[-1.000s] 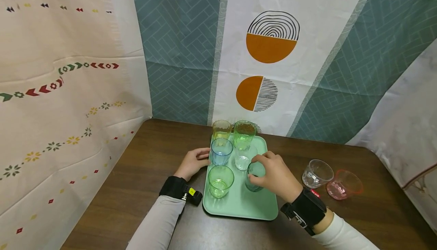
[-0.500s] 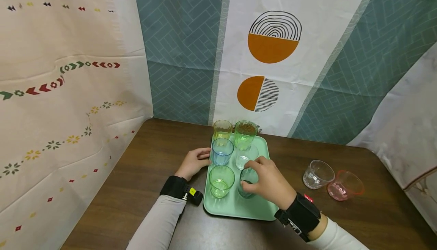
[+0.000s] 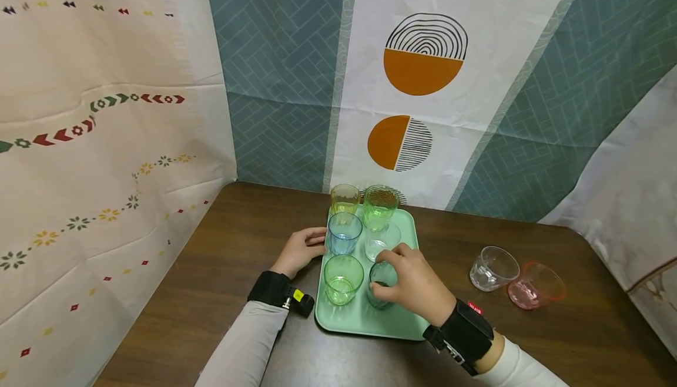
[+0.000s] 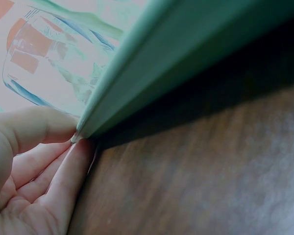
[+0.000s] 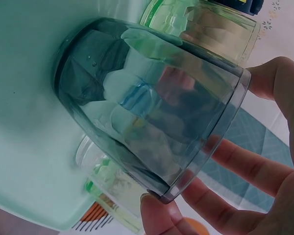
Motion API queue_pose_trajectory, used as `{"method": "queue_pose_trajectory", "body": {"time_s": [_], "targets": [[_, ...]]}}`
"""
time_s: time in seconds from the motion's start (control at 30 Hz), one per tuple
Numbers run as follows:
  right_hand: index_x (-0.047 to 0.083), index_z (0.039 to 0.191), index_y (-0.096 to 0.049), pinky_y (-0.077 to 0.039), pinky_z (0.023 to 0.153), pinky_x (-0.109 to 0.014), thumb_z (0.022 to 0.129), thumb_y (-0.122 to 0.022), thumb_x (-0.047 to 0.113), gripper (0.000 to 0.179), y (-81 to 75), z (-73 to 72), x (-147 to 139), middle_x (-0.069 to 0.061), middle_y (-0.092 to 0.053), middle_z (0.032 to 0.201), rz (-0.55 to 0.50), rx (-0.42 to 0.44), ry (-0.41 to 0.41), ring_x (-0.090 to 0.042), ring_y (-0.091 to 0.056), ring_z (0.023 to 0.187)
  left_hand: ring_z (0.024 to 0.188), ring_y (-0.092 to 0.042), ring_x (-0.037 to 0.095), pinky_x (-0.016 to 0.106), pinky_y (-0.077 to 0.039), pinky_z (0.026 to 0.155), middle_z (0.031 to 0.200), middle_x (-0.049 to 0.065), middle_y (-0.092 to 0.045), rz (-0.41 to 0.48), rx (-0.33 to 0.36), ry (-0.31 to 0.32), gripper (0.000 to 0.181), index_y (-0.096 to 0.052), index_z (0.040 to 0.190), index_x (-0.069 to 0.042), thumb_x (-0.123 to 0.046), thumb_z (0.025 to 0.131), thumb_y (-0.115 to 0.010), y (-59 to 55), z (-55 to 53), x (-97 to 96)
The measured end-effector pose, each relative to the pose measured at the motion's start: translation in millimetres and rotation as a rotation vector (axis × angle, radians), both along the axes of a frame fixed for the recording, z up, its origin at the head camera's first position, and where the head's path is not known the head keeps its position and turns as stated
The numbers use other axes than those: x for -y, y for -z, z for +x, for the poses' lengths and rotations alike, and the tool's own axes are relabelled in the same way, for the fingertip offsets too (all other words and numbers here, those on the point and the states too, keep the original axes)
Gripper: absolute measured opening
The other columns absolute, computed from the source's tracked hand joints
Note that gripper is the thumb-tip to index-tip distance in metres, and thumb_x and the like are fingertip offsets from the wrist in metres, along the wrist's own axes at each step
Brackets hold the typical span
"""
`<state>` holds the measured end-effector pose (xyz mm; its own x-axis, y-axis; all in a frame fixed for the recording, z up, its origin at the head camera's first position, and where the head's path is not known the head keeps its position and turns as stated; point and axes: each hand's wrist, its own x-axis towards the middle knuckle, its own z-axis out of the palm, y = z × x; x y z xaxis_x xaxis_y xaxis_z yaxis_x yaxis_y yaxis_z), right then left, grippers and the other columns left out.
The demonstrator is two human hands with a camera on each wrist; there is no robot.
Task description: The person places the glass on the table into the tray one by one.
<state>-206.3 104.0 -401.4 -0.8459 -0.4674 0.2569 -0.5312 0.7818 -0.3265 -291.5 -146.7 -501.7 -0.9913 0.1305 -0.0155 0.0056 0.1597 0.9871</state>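
My right hand (image 3: 420, 284) grips the rim of a dark teal glass (image 5: 147, 107) between thumb and fingers. That glass stands upright at the front right of a pale green tray (image 3: 370, 325). With thumb on top and a finger underneath, my left hand (image 3: 298, 253) pinches the tray's left edge. Left of the teal glass is a green glass (image 3: 341, 284); behind these come a blue glass (image 3: 344, 237) and a clear glass (image 3: 376, 247). A yellow glass (image 3: 345, 199) and another green glass (image 3: 379, 208) stand at the tray's far end.
To the right of the tray, a clear glass (image 3: 492, 269) and a pink glass (image 3: 534, 287) stand close together on the brown wooden table (image 3: 238, 222). Patterned cloths (image 3: 280, 81) hang behind and at the sides, bordering the table.
My right hand has moved left with the teal glass, bringing it nearer the front green glass. It has barely moved over the last half second. The left hand has stayed on the tray's edge.
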Motion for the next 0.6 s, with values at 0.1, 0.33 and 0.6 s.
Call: {"method": "queue_pose_trajectory", "body": {"time_s": [0.1,0.33,0.6], "targets": [[0.013,0.100,-0.068,-0.046,0.072,-0.040,0.073,-0.076,0.035,0.036,-0.6,0.5,0,-0.006,-0.057,0.088,0.008,0.007,0.006,-0.015,-0.049,0.074,0.118,-0.057,0.029,0.047,-0.051,0.096,0.127,0.019,-0.061,0.001,0.002,0.001,0.049,-0.058,0.130,-0.005,0.001,0.083,-0.069,-0.1,0.1,-0.3],[0.012,0.101,-0.068,-0.044,0.073,-0.040,0.073,-0.076,0.035,0.037,-0.6,1.2,2,-0.007,-0.057,0.087,0.014,0.011,0.001,-0.016,-0.046,0.072,0.119,-0.056,0.030,0.047,-0.050,0.096,0.129,0.020,-0.060,-0.001,0.010,0.005,0.049,-0.057,0.131,-0.005,0.000,0.084,-0.068,-0.3,0.0,-0.3],[0.012,0.103,-0.068,-0.042,0.079,-0.044,0.074,-0.076,0.035,0.038,1.0,2.9,2,-0.009,-0.058,0.092,0.014,0.022,0.013,-0.018,-0.047,0.076,0.122,-0.052,0.036,0.050,-0.049,0.097,0.132,0.025,-0.056,-0.008,0.010,0.039,0.049,-0.053,0.132,0.002,0.003,0.085,-0.065,-25.2,14.4,-0.8]]}}
